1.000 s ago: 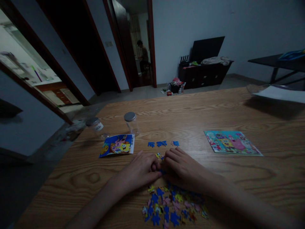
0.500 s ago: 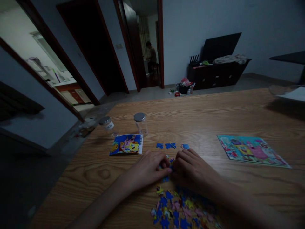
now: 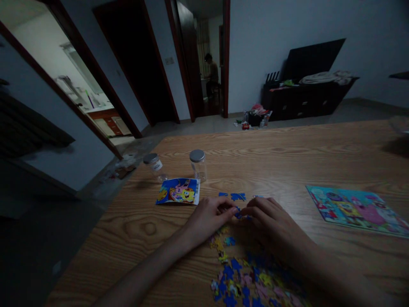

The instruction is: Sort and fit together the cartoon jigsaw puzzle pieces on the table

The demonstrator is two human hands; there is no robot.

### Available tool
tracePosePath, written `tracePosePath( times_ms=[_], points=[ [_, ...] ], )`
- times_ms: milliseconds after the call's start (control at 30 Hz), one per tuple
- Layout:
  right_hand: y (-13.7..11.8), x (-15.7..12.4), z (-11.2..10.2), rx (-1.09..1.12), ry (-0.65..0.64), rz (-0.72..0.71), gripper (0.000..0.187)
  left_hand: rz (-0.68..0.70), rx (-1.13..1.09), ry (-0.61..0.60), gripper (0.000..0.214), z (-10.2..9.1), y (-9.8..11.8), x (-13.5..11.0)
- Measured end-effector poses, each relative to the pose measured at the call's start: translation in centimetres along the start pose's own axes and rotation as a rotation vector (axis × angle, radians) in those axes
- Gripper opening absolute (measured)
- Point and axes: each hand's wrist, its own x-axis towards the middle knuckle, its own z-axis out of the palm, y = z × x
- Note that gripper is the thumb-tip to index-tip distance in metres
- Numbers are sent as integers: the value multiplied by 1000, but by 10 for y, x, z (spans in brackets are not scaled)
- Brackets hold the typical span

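My left hand (image 3: pixel 209 217) and my right hand (image 3: pixel 271 224) meet fingertip to fingertip on the wooden table (image 3: pixel 287 153), pinching small blue puzzle pieces (image 3: pixel 240 213) between them. A few joined blue pieces (image 3: pixel 236 196) lie just beyond the fingers. A heap of loose colourful pieces (image 3: pixel 252 281) lies under my right forearm, near the front edge. A small cartoon picture card (image 3: pixel 179 191) lies left of my hands.
A finished cartoon puzzle (image 3: pixel 358 210) lies at the right. Two clear jars with grey lids (image 3: pixel 198 164) (image 3: pixel 153 165) stand behind the card, near the table's left edge. A person (image 3: pixel 211 74) sits in a far room past the doorway. A dark cabinet (image 3: pixel 303 96) stands against the wall.
The view has swung left, so everything sits further right in frame. My hands have shifted slightly away from me, fingertips still together on the small pieces.
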Motion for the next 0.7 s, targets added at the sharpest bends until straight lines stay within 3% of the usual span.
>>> tracePosePath(
  times_ms=[100,300,467,700],
  points=[
    [1,1,-5,21,-21,-16,35,6,-23,66,13,0,-8,2],
    [23,14,-15,61,-39,29,22,50,105,180,9,-6,-18,14],
    [46,29,-2,16,-69,58,18,110,253,230,8,-2,-22,28],
    [44,34,10,16,-28,44,28,128,330,275,3,-1,-29,35]
  ],
)
